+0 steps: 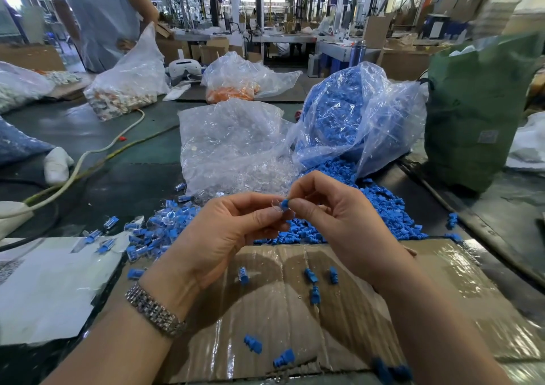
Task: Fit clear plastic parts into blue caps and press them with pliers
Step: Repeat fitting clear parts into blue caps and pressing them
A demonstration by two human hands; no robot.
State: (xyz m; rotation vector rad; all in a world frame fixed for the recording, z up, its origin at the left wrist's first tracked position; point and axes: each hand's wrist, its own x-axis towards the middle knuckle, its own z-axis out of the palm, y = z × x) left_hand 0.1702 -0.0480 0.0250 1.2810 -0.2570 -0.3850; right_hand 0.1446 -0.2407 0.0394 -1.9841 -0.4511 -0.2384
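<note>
My right hand (pixel 330 216) pinches a small blue cap (pixel 285 204) between thumb and forefinger. My left hand (pixel 227 231), a metal watch on its wrist, pinches a clear plastic part (pixel 275 207) that meets the cap's left side. Both hands hover above a taped cardboard sheet (pixel 427 290). Behind them a heap of loose blue caps (pixel 380 210) spills from a clear bag of blue caps (pixel 348 119). A bag of clear plastic parts (pixel 233 145) lies left of it. Fitted blue-and-clear pieces (pixel 153 231) are piled at the left. No pliers are visible.
Several loose blue caps (pixel 312 284) lie on the cardboard. White paper (pixel 50 290) covers the table at the left, with a cream cable (pixel 88 154) beyond. A green sack (pixel 477 110) stands at the right. Bags of orange parts (pixel 233 92) and a person (pixel 100 16) are at the back.
</note>
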